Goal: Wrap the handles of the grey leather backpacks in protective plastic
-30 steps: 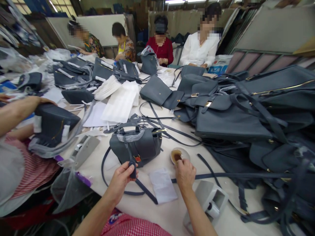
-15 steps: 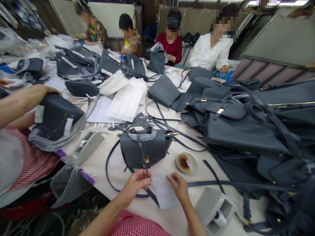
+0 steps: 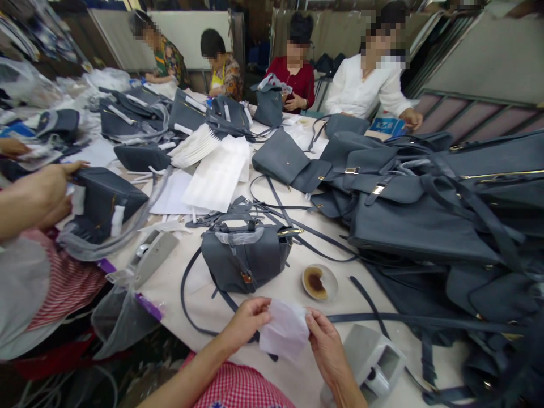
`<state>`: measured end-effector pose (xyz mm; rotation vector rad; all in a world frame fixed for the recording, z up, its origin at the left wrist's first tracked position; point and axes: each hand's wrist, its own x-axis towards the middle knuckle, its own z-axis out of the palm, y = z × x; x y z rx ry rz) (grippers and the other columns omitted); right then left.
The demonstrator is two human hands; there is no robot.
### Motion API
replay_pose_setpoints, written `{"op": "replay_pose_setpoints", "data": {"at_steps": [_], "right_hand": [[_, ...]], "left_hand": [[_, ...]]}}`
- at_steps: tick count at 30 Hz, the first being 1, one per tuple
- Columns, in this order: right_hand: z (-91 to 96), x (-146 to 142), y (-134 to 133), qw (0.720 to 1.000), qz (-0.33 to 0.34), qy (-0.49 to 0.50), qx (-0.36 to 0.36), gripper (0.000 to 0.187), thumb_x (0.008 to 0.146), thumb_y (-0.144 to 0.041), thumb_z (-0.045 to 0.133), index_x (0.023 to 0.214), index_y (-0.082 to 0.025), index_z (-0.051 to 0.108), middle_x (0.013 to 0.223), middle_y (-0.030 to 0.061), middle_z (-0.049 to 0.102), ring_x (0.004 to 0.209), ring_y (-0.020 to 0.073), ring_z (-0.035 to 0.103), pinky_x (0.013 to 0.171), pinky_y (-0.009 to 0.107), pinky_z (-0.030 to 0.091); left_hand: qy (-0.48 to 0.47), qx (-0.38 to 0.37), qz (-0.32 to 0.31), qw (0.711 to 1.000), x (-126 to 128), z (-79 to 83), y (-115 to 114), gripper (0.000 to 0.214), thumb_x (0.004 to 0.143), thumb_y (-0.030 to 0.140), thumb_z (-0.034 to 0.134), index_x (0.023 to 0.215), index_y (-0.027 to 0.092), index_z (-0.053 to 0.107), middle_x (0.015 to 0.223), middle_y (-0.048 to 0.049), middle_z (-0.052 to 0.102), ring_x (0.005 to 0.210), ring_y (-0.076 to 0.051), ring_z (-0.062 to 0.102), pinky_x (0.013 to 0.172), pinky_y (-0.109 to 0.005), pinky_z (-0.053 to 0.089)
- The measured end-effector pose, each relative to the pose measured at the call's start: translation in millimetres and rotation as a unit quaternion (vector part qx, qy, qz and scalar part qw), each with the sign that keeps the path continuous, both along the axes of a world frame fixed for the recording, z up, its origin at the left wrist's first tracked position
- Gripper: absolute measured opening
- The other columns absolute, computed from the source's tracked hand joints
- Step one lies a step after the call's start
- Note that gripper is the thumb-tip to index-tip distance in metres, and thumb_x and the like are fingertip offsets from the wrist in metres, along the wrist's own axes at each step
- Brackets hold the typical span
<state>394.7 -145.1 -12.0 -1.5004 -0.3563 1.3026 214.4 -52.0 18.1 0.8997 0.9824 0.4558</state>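
Note:
My left hand (image 3: 247,324) and my right hand (image 3: 325,343) both pinch a thin white sheet of paper (image 3: 284,331), lifted a little off the table near its front edge. Just beyond the sheet stands a small grey-blue handbag (image 3: 244,258), its handle wrapped in clear film and its long strap (image 3: 191,309) looping over the table to the left. A small dish with brown glue (image 3: 319,281) sits to the right of the bag, apart from my right hand.
A tape dispenser (image 3: 369,360) stands right of my right hand. Large grey-blue bags (image 3: 420,221) pile up at the right. A person at the left (image 3: 38,192) handles another bag. White paper sheets (image 3: 215,175) lie mid-table. Several people sit at the far end.
My left hand let go of the bag's strap tab and my right hand left the glue dish. Both took up the white sheet and lifted it off the table.

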Motion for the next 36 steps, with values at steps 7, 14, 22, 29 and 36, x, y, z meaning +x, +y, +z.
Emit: {"op": "replay_pose_setpoints", "data": {"at_steps": [7, 14, 22, 29, 36], "right_hand": [[13.0, 7.7, -11.4, 0.999, -0.019, -0.032, 0.004, 0.033, 0.063, -0.049, 0.080, 0.064, -0.019, 0.067, 0.062, -0.0013, 0.061, 0.067, 0.0169, 0.053, 0.068, 0.027, 0.045], [20.1, -6.9, -21.9, 0.995, -0.017, 0.094, 0.002, 0.062, 0.065, -0.056, 0.077, 0.115, -0.021, 0.064, 0.097, 0.0069, 0.072, 0.078, 0.0222, 0.064, 0.066, 0.031, 0.050], [27.8, -6.5, -24.5, 0.993, 0.029, 0.114, -0.026, 0.045, 0.061, -0.038, 0.084, 0.100, -0.019, 0.073, 0.084, 0.0058, 0.077, 0.076, 0.0266, 0.069, 0.075, 0.039, 0.053], [26.7, -3.2, -24.0, 0.996, 0.013, 0.081, -0.036, 0.050, 0.060, -0.052, 0.082, 0.095, -0.018, 0.075, 0.084, 0.0072, 0.078, 0.075, 0.0267, 0.069, 0.070, 0.037, 0.054], [15.5, 4.4, -31.1, 0.997, 0.059, 0.023, -0.044, 0.048, 0.069, -0.061, 0.071, 0.093, -0.019, 0.076, 0.078, 0.0045, 0.076, 0.071, 0.0241, 0.065, 0.068, 0.035, 0.051]], "left_hand": [[0.066, 0.076, -0.010, 0.995, 5.8, 14.1, 2.4, 0.018, 0.062, 0.024, 0.067, 0.054, 0.017, 0.053, 0.053, 0.0059, 0.045, 0.056, -0.011, 0.037, 0.057, -0.024, 0.029], [0.085, 0.096, -0.036, 0.991, 16.1, 13.7, -6.4, 0.023, 0.057, 0.022, 0.067, 0.054, 0.019, 0.045, 0.052, 0.0076, 0.039, 0.055, -0.010, 0.033, 0.054, -0.025, 0.025], [0.066, 0.072, -0.062, 0.993, 12.4, 16.1, -4.2, 0.025, 0.060, 0.033, 0.067, 0.059, 0.019, 0.046, 0.057, 0.0065, 0.040, 0.057, -0.011, 0.034, 0.055, -0.024, 0.026], [0.088, 0.083, -0.059, 0.991, 6.0, 20.4, -4.9, 0.033, 0.061, 0.035, 0.068, 0.049, 0.019, 0.042, 0.055, 0.0058, 0.037, 0.057, -0.011, 0.034, 0.055, -0.025, 0.025], [0.116, 0.066, -0.009, 0.991, 10.1, 2.3, -9.0, 0.031, 0.055, 0.031, 0.072, 0.051, 0.019, 0.044, 0.052, 0.0072, 0.040, 0.055, -0.010, 0.035, 0.053, -0.024, 0.025]]}}
